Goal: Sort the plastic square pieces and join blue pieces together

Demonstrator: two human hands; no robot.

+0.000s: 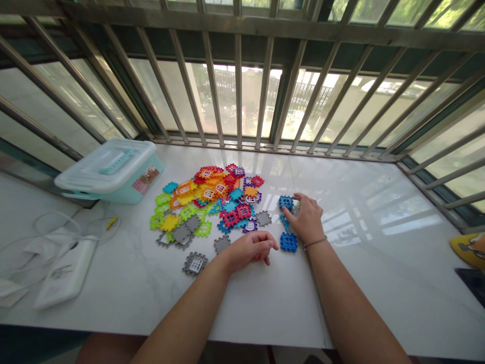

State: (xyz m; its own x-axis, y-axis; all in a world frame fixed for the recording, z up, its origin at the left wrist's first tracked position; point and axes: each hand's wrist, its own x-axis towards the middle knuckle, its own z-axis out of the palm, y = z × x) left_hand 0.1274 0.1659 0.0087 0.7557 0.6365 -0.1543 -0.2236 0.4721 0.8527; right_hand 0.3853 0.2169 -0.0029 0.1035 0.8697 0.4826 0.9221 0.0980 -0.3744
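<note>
My right hand [307,217] is over the right side of the tabletop, thumb and forefinger closed on the edges of a blue square building tile [286,202] with notched sides. Beneath that hand, a greyish and green piece [297,207] is partly covered. Just nearer lie a small blue triangular tile [284,222] and a darker blue window tile [288,242]. My left hand [252,247] rests left of these, fingers loosely bent and apart, with nothing visible in it. Close to its wrist lies a grey square tile [222,244].
A heap of coloured notched tiles [212,189] spreads left of centre. A grey window tile [195,264] lies in front. At left stand a lidded teal box [113,169] and a white power bank [66,273] with cables. Metal bars [238,96] line the far edge.
</note>
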